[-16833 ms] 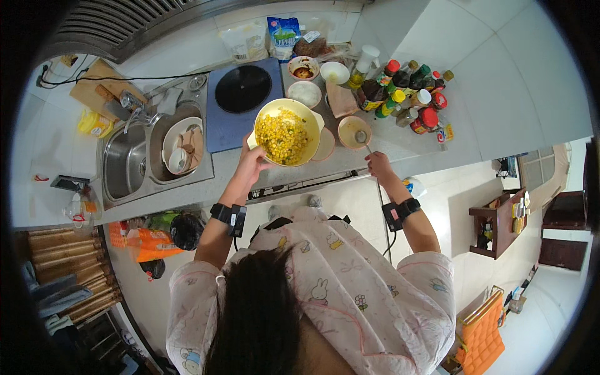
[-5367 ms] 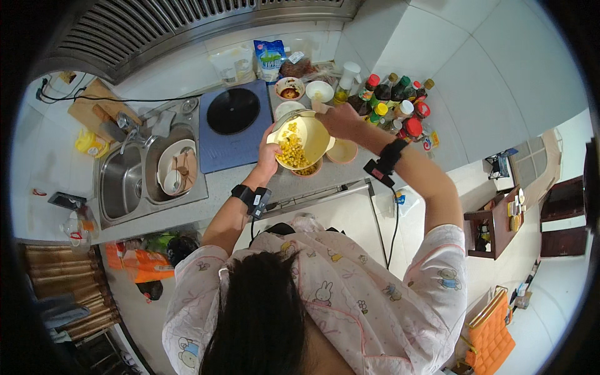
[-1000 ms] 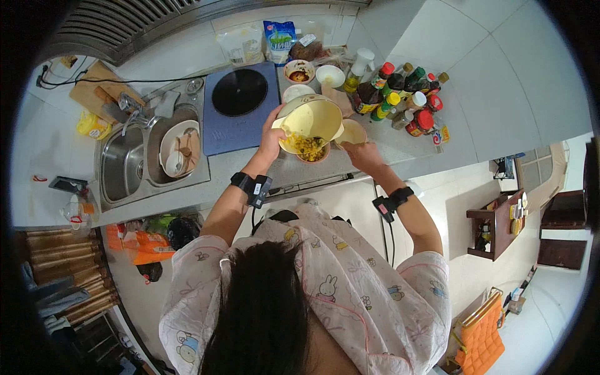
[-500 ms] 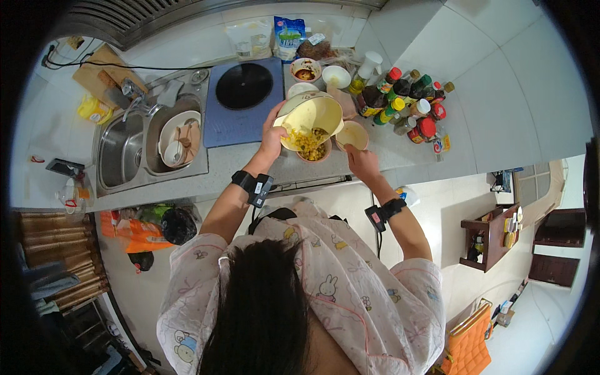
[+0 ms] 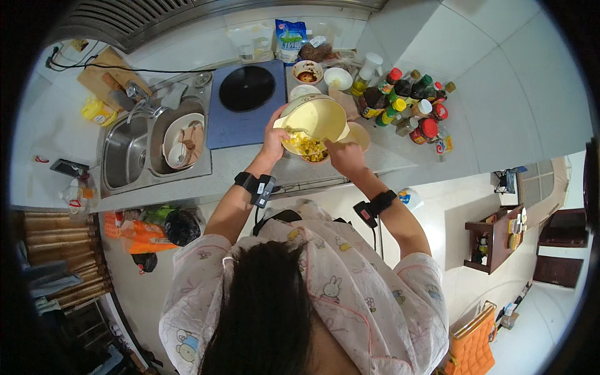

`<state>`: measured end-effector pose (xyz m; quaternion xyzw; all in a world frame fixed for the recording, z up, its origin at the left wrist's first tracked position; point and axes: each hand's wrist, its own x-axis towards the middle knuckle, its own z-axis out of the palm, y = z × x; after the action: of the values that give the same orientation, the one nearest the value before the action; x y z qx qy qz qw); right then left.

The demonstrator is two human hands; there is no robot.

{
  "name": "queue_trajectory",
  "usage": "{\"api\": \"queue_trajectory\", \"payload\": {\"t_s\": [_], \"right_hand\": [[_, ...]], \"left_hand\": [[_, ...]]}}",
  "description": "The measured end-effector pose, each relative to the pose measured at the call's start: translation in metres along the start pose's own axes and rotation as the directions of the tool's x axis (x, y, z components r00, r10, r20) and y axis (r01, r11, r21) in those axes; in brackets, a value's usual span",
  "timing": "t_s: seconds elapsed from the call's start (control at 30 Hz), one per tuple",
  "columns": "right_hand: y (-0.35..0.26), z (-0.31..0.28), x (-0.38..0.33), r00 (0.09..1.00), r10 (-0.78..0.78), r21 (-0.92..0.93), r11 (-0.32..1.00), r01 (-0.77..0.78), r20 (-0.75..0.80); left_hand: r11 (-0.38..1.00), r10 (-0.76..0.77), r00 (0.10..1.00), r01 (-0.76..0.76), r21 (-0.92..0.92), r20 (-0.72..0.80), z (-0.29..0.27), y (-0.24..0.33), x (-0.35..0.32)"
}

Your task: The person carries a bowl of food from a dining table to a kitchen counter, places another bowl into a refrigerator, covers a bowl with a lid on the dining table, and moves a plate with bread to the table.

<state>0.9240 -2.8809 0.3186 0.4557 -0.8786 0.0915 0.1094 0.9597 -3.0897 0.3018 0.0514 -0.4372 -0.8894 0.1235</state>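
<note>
Yellow pot (image 5: 320,117) aslant over pale counter (image 5: 228,169), left hand (image 5: 274,140) clamped on it, hold of right hand (image 5: 347,157) unclear, tiled wall (image 5: 519,94) alongside.

Before us a steel double sink (image 5: 125,152) at left, wooden cutting board (image 5: 105,69) beyond it, blue induction cooker (image 5: 240,127) right of it, capped bottles (image 5: 417,111) far right, orange-cushioned chair (image 5: 473,340) near right

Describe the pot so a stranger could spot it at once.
Start at the flat blue cooktop on the counter. Just right of it, the left hand holds a pale yellow pot. Unlike the smaller bowls nearby, it is tilted and has a stubby side handle.
</note>
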Motion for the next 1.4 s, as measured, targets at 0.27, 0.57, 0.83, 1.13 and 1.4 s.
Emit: {"api": "queue_trajectory", "payload": {"t_s": [0.27, 0.57, 0.83, 1.13, 1.4], "right_hand": [[-0.004, -0.005, -0.009, 0.991, -0.069, -0.001, 0.998, 0.069, -0.111], [-0.011, -0.019, -0.004, 0.947, -0.229, -0.065, 0.973, 0.22, -0.225], [0.006, -0.024, -0.004, 0.966, -0.237, -0.105, 0.968, 0.227, -0.099], [0.015, -0.007, -0.011, 0.973, -0.229, -0.076, 0.971, 0.226, -0.033], [0.03, -0.006, -0.014, 0.993, -0.122, -0.079, 0.99, 0.121, -0.007]], "left_hand": [[0.98, -0.121, 0.991, 0.11, -0.166, -0.063, 0.008, -0.003, 0.0], [0.967, -0.182, 0.982, 0.17, -0.189, -0.052, -0.001, -0.007, 0.001], [0.97, -0.183, 0.981, 0.169, -0.172, -0.065, 0.01, 0.008, 0.002], [0.99, -0.085, 0.994, 0.077, -0.12, -0.065, 0.005, -0.003, 0.012], [0.998, -0.013, 0.998, 0.009, -0.065, -0.061, 0.007, -0.006, 0.024]]}}
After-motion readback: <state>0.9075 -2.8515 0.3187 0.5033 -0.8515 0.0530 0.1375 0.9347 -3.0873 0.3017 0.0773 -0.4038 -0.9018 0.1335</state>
